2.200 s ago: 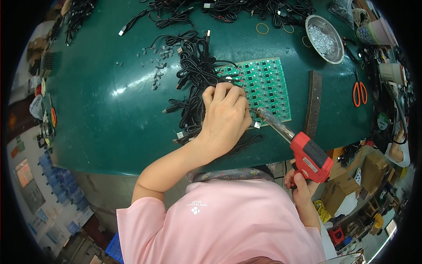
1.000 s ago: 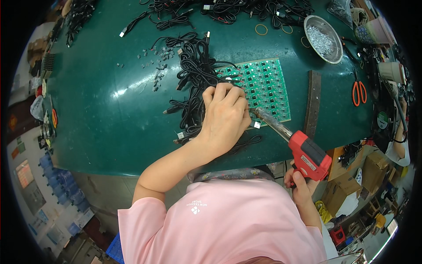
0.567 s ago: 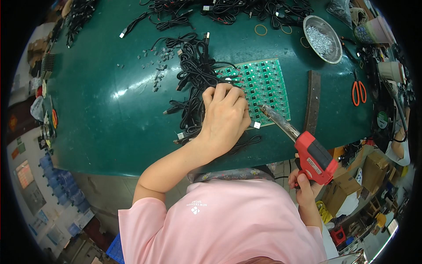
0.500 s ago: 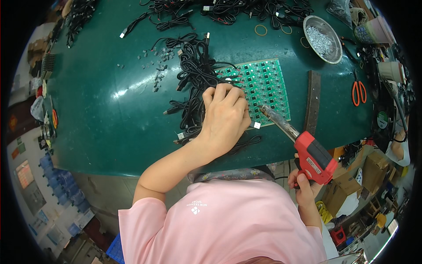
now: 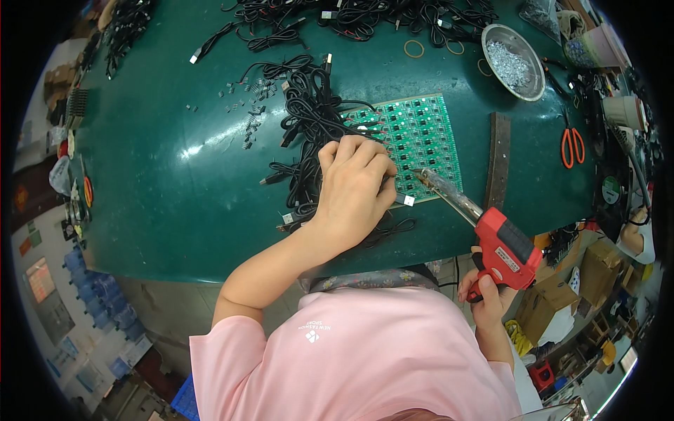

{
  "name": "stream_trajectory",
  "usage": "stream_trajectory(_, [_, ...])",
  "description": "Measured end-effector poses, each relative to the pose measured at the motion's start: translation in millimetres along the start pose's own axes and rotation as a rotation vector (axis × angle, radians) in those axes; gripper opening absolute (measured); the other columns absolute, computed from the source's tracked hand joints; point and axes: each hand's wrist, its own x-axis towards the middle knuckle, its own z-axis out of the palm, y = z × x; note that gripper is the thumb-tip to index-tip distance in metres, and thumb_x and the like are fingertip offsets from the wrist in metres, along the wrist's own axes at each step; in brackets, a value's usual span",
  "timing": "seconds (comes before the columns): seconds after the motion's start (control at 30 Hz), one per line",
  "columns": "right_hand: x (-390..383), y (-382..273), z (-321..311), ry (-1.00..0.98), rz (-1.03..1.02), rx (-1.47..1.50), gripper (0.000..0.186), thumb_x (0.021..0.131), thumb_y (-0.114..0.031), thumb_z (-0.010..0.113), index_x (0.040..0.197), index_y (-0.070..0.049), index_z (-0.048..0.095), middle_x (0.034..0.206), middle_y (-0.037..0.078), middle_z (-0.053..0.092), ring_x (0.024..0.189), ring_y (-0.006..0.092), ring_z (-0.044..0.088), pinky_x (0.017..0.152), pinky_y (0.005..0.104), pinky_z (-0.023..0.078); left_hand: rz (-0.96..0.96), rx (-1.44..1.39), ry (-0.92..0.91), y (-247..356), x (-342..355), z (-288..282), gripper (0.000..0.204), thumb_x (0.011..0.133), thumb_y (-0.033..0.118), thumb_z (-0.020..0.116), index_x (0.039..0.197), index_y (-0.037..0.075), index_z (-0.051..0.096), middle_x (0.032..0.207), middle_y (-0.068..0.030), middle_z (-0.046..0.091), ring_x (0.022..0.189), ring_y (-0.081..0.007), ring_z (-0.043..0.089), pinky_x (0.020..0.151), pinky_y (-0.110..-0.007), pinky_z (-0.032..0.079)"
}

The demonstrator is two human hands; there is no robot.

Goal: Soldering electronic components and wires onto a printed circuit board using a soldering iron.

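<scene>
1. Head view: round metal bowl (image 5: 531, 92) on desk (image 5: 175, 217), small silvery pieces inside; plastic bag (image 5: 541, 17) nearby, contents unclear.
2. Right hand (image 5: 490, 300) grips red soldering gun (image 5: 507, 249), tip over green circuit board (image 5: 425, 144) on desk.
3. Left hand (image 5: 354, 188) bunched at board's left, by black cables (image 5: 303, 109); can't tell if holding.

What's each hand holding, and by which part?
Right hand: red soldering gun, by its handle. Left hand, at the circuit board's cable side: can't tell; its grip is hidden.
</scene>
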Motion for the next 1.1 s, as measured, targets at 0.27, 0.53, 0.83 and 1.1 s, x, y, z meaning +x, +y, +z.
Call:
stream_trajectory(0.27, [-2.0, -2.6, 2.5, 0.054, 0.028, 0.068, 0.042, 0.088, -0.023, 0.057, 0.117, 0.006, 0.048, 0.062, 0.01, 0.058, 0.048, 0.0145, 0.052, 0.044, 0.0264, 0.041, -0.005, -0.023, -0.161, 2.0, 2.2, -12.6, 0.007, 0.076, 0.01, 0.069, 0.083, 0.01, 0.067, 0.1, -0.0024, 0.055, 0.106, -0.0238, 0.045, 0.092, -0.042, 0.027])
stream_trajectory(0.53, [-5.3, 1.0, 2.1, 0.082, 0.005, 0.088, 0.031, 0.088, -0.02, 0.058, 0.105, 0.004, 0.049, 0.064, 0.012, 0.059, 0.048, 0.0159, 0.054, 0.043, 0.0279, 0.044, -0.03, 0.033, -0.192, 7.4, 5.5, -10.5, 0.008, 0.076, 0.012, 0.069, 0.082, 0.009, 0.064, 0.103, -0.0045, 0.052, 0.108, -0.0261, 0.043, 0.093, -0.044, 0.027])
stream_trajectory(0.83, [-6.3, 5.0, -0.1, 0.06, -0.025, 0.061, 0.037, 0.09, -0.021, 0.054, 0.114, 0.003, 0.041, 0.062, 0.014, 0.056, 0.045, 0.017, 0.052, 0.042, 0.0281, 0.043, 0.002, 0.166, -0.122, 5.8, 4.6, 2.7, 0.01, 0.074, 0.011, 0.07, 0.081, 0.008, 0.063, 0.102, -0.0052, 0.053, 0.106, -0.0258, 0.045, 0.093, -0.043, 0.029])
stream_trajectory(1.1, [-13.7, 4.8, -1.8, 0.057, 0.05, 0.09, 0.041, 0.088, -0.023, 0.058, 0.117, 0.003, 0.049, 0.063, 0.01, 0.059, 0.049, 0.0138, 0.053, 0.045, 0.0256, 0.041, -0.022, -0.068, -0.174, -0.3, 4.7, -13.0, 0.011, 0.071, 0.007, 0.071, 0.08, 0.006, 0.066, 0.1, -0.0033, 0.057, 0.105, -0.0237, 0.048, 0.094, -0.04, 0.03])
